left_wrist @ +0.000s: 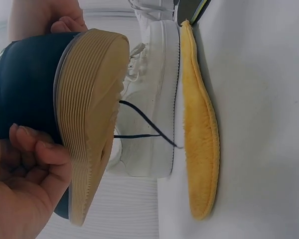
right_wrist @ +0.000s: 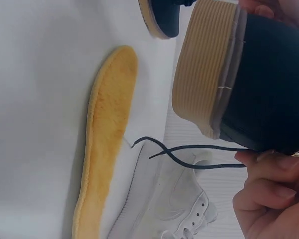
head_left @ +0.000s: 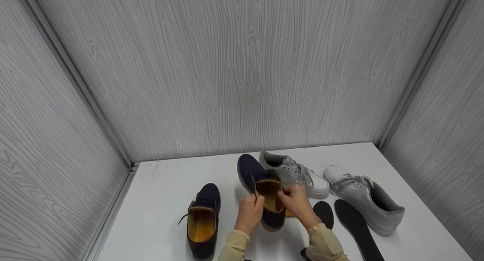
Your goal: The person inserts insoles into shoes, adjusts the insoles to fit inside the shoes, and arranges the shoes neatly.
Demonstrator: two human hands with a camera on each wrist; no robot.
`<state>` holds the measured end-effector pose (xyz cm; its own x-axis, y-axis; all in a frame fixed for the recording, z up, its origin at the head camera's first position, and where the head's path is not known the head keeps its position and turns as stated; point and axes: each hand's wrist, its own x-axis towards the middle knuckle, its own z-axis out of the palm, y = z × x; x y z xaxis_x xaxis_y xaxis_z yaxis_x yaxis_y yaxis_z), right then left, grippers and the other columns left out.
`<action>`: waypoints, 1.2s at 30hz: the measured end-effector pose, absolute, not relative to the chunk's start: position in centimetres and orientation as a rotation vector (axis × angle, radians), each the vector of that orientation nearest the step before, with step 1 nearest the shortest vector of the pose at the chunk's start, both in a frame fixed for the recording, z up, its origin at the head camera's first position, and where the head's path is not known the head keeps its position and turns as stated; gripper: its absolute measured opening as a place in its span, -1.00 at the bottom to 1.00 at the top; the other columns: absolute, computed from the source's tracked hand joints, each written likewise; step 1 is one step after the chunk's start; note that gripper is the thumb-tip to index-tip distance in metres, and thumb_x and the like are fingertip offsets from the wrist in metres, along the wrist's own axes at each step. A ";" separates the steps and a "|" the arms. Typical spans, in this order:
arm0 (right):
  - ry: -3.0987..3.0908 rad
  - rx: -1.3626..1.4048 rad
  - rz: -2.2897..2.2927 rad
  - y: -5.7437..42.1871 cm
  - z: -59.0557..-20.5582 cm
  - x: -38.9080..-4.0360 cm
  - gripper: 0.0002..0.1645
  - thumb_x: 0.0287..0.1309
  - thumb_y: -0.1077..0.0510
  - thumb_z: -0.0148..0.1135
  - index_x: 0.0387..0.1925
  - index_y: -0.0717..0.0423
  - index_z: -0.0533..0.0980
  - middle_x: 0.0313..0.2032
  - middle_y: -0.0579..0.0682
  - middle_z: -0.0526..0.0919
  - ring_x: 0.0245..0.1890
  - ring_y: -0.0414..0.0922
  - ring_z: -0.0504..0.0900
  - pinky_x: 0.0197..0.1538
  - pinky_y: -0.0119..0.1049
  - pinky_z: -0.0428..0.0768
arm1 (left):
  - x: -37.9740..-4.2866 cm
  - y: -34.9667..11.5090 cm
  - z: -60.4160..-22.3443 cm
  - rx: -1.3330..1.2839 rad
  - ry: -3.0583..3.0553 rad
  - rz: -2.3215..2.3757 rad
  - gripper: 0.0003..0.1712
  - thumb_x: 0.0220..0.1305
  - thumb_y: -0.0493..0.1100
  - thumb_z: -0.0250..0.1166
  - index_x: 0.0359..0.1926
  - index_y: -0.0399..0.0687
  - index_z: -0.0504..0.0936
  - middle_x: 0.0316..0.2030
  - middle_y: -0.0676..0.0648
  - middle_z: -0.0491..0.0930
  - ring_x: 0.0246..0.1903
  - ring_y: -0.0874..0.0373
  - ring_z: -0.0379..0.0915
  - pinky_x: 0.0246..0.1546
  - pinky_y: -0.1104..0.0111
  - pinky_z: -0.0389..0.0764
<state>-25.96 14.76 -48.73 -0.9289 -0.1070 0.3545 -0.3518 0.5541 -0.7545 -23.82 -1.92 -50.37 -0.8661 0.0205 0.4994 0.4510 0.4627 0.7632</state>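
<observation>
A navy shoe [head_left: 251,169] with a ribbed tan sole [left_wrist: 89,94] is lifted above the table, its opening facing the head camera. My left hand [head_left: 250,213] grips the left edge of the opening, and my right hand [head_left: 299,204] pinches the right edge. Inside, a yellowish lining shows. Dark laces [right_wrist: 189,158] dangle from the shoe in the right wrist view. Below it on the table lies a fuzzy yellow insole [right_wrist: 105,134], mostly hidden behind the shoe and right hand in the head view.
The other navy shoe [head_left: 209,196] stands to the left, yellow inside. Two white sneakers, one at the back [head_left: 317,187] and one on the right [head_left: 385,217], rest near two black insoles, a shorter one [head_left: 323,212] and a longer one [head_left: 355,225]. Wood-grain panels [head_left: 211,72] enclose the table.
</observation>
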 end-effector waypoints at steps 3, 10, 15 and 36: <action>-2.485 0.395 1.286 14.7 -48.7 -25.0 -0.63 0.03 0.30 0.17 -0.82 -0.02 0.43 -0.82 -0.26 0.39 -0.81 -0.35 0.33 -0.69 -0.43 0.32 | -23.2 -2.0 -50.3 -0.412 -2.300 -1.366 -0.51 0.20 -0.33 0.09 -0.76 0.06 0.10 -0.74 0.21 0.05 -0.74 0.42 -0.07 -0.72 0.57 0.02; -2.436 0.369 1.132 14.1 -48.9 -22.5 -0.55 -0.04 0.28 0.21 -0.87 -0.13 0.32 -0.83 -0.37 0.29 -0.80 -0.40 0.27 -0.67 -0.47 0.28 | -21.7 -2.6 -50.4 -0.477 -2.365 -1.373 -0.48 0.23 -0.29 0.08 -0.80 0.04 0.10 -0.77 0.21 0.04 -0.78 0.45 -0.07 -0.75 0.59 0.04; -2.409 0.407 1.123 13.6 -49.7 -20.6 -0.54 -0.07 0.32 0.23 -0.87 -0.11 0.29 -0.80 -0.36 0.28 -0.77 -0.41 0.27 -0.66 -0.52 0.26 | -20.1 -3.6 -50.8 -0.544 -2.470 -1.445 -0.48 0.25 -0.27 0.07 -0.80 0.01 0.09 -0.79 0.20 0.00 -0.82 0.47 -0.11 -0.77 0.56 0.04; -2.623 0.687 1.308 15.5 -53.5 -14.3 -0.68 -0.14 0.22 0.27 -0.88 0.08 0.44 -0.85 -0.31 0.34 -0.82 -0.56 0.15 -0.73 -0.62 0.13 | -14.5 -5.8 -54.2 -0.943 -2.657 -1.664 -0.53 0.17 -0.22 0.18 -0.82 -0.10 0.26 -0.84 0.22 0.09 -0.85 0.49 -0.09 -0.79 0.56 0.03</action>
<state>-14.29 15.48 -53.47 -0.8875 -0.3394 0.3116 -0.4531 0.5204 -0.7238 -14.52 -5.82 -54.16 -0.8262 0.5325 0.1841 0.3980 0.3204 0.8596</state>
